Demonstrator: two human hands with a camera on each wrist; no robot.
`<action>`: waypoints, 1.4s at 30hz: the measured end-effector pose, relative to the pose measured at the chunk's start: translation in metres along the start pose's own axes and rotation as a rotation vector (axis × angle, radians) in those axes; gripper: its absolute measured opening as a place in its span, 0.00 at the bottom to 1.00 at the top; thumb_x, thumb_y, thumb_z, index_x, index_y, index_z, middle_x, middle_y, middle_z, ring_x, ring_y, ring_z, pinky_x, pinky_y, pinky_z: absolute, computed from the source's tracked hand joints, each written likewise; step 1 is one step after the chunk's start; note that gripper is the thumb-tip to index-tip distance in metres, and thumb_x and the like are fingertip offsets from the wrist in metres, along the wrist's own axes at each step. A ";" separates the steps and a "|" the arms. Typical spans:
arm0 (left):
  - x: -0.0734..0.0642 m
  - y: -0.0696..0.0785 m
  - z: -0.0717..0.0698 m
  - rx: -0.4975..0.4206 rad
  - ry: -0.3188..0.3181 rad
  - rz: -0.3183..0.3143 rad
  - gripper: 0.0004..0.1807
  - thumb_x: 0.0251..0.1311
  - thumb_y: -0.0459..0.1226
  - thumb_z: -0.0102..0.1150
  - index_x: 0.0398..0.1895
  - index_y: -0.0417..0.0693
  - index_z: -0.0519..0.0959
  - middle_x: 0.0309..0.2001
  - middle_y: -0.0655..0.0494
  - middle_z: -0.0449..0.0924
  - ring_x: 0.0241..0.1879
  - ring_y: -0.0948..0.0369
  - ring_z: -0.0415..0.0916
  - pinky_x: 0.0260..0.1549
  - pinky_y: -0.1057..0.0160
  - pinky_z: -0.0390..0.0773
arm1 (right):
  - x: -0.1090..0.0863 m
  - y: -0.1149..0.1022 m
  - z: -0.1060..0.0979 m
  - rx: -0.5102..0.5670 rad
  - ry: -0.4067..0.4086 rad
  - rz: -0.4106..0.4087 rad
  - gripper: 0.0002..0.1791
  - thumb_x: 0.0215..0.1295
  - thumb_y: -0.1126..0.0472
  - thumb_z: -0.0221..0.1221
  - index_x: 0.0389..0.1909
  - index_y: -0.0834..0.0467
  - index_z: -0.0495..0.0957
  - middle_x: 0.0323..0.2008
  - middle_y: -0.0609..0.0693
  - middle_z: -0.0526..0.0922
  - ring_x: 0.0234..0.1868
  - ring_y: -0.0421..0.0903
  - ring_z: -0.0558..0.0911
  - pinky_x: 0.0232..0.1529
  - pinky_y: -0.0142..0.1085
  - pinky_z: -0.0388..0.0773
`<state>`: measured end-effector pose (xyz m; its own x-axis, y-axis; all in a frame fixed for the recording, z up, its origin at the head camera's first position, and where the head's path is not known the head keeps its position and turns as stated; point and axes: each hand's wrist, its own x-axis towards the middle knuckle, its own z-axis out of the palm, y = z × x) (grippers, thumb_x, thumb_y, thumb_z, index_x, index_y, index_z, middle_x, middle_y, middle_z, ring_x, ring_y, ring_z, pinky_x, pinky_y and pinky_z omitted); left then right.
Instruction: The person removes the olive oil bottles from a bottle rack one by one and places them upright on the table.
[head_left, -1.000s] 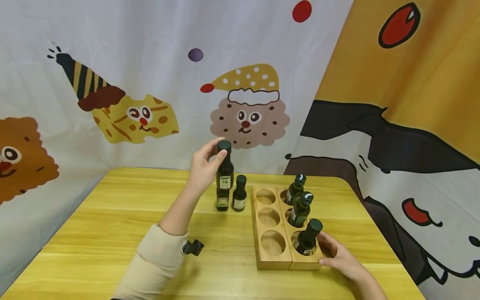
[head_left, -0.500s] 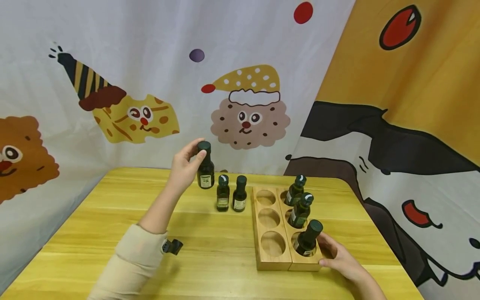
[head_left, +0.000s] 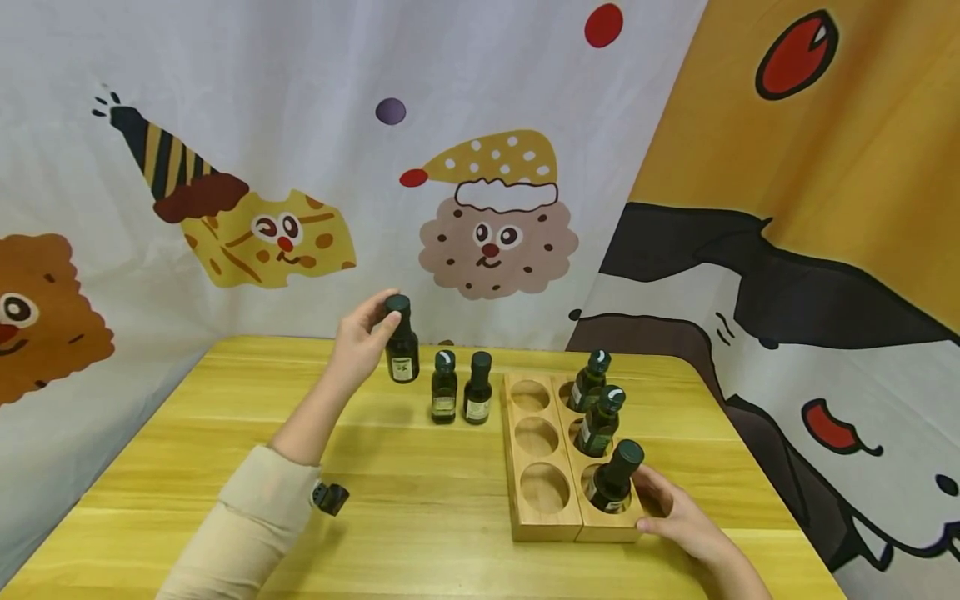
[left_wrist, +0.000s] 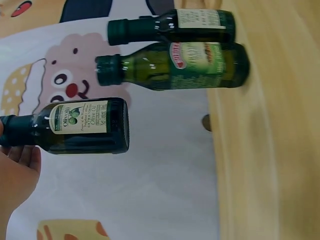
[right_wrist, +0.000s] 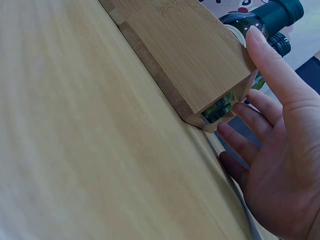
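My left hand (head_left: 356,346) pinches a dark olive oil bottle (head_left: 402,358) by its green cap and neck, thumb in front. It hangs upright over the table's far side; its "Olive Oil" label faces the left wrist camera. Just right of it, two more small oil bottles stand side by side, a green one (head_left: 444,392) and a darker one (head_left: 477,393). My right hand (head_left: 678,518) rests at the near right corner of the wooden bottle rack (head_left: 609,532), thumb and relaxed fingers touching its edge and side. Three bottles sit in the rack's right row, the nearest one (head_left: 615,475) dark.
Beside that row lies a matching wooden block (head_left: 546,531) with three round, bare holes. Both stand on the yellow wood table (head_left: 420,533). A cartoon-printed curtain (head_left: 300,108) hangs behind the table. A small black device (head_left: 330,497) sits at my left cuff.
My left hand has carried its bottle leftward, away from in front of the green bottle, then slightly lower. The right hand and the rack have stayed in place.
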<state>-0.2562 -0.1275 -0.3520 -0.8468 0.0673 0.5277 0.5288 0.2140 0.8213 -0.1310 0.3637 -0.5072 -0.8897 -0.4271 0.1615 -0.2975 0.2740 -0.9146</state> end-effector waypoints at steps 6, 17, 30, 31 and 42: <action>-0.008 -0.016 0.002 0.011 -0.040 -0.055 0.22 0.69 0.34 0.52 0.64 0.39 0.70 0.57 0.40 0.74 0.54 0.50 0.73 0.50 0.52 0.74 | 0.000 0.000 0.000 0.003 -0.001 0.005 0.41 0.59 0.69 0.64 0.68 0.74 0.54 0.59 0.46 0.73 0.58 0.37 0.72 0.55 0.27 0.66; -0.026 -0.008 0.008 0.019 -0.085 -0.122 0.21 0.69 0.29 0.50 0.63 0.29 0.67 0.57 0.31 0.70 0.56 0.42 0.70 0.51 0.53 0.74 | 0.001 -0.001 0.000 0.009 -0.007 0.006 0.40 0.60 0.68 0.64 0.69 0.73 0.54 0.59 0.49 0.73 0.58 0.38 0.72 0.56 0.28 0.66; -0.035 -0.066 0.013 -0.027 -0.069 -0.157 0.22 0.67 0.31 0.54 0.63 0.32 0.69 0.55 0.34 0.74 0.54 0.44 0.73 0.51 0.58 0.74 | 0.002 -0.002 -0.001 0.020 -0.017 -0.004 0.39 0.60 0.69 0.64 0.68 0.73 0.55 0.59 0.51 0.73 0.58 0.38 0.72 0.56 0.28 0.65; -0.036 -0.067 0.013 -0.031 -0.069 -0.160 0.22 0.67 0.31 0.54 0.63 0.31 0.68 0.55 0.33 0.74 0.54 0.44 0.72 0.52 0.57 0.73 | 0.002 -0.002 -0.001 0.020 -0.018 -0.005 0.39 0.60 0.69 0.64 0.68 0.72 0.55 0.59 0.51 0.73 0.58 0.39 0.72 0.56 0.28 0.65; -0.045 -0.048 0.016 0.001 -0.095 -0.172 0.21 0.66 0.27 0.53 0.61 0.26 0.68 0.49 0.31 0.76 0.51 0.42 0.74 0.49 0.55 0.75 | 0.001 -0.001 0.000 0.006 -0.007 -0.003 0.39 0.60 0.68 0.64 0.68 0.72 0.56 0.59 0.51 0.73 0.58 0.38 0.72 0.56 0.27 0.65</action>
<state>-0.2448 -0.1256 -0.4187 -0.9262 0.1212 0.3569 0.3760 0.2311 0.8973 -0.1317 0.3629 -0.5056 -0.8863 -0.4340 0.1614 -0.2980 0.2679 -0.9162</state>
